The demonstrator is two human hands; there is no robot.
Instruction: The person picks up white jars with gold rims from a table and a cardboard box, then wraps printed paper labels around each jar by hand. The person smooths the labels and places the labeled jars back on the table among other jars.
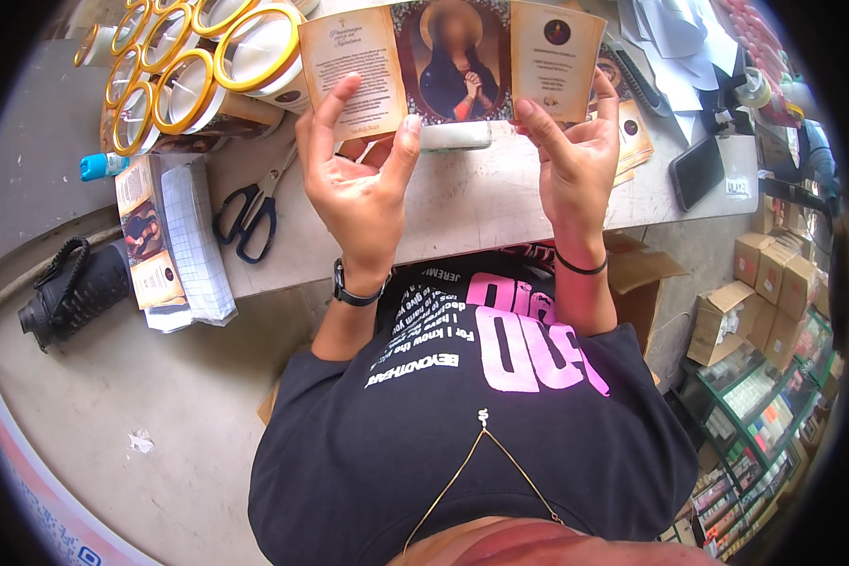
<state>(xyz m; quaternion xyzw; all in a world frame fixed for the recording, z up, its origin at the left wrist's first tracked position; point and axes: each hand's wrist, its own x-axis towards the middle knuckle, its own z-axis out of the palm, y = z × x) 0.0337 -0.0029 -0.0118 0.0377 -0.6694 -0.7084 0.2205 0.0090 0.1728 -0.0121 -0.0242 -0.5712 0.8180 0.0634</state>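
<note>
Holding printed label (453, 61), fingers (335, 104) splayed upright

A wide paper label (453, 61) is held spread flat above the table's near edge. Its middle bears a dark robed figure; tan text panels flank it left and right.

Tan paper label (451, 58) with dark blue and gold picture, gold-rimmed white candles (198, 57), black-handled scissors (253, 209), black shirt (481, 415) with pink and white lettering
</note>
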